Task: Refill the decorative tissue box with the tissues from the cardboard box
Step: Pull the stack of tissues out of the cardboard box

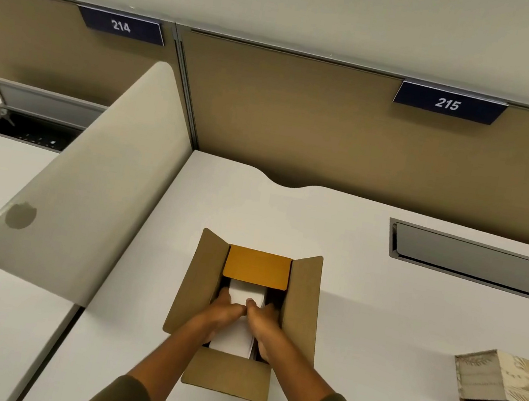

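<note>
An open brown cardboard box [305, 297] stands on the white desk in front of me, its flaps spread outward. Inside lies a white stack of tissues [246, 293]. My left hand [222, 315] and my right hand [262, 325] both reach into the box and clasp the stack from its two sides, thumbs on top. The lower part of the stack is hidden by my hands. The decorative tissue box [504, 384], cream with a shell pattern, lies at the right edge with its dark opening facing me.
A beige curved divider panel [92, 187] rises at the left of the white desk [373, 339]. A closed grey cable hatch [475, 261] is set into the desk at the back right. Tan partition walls carry number plates 214 and 215.
</note>
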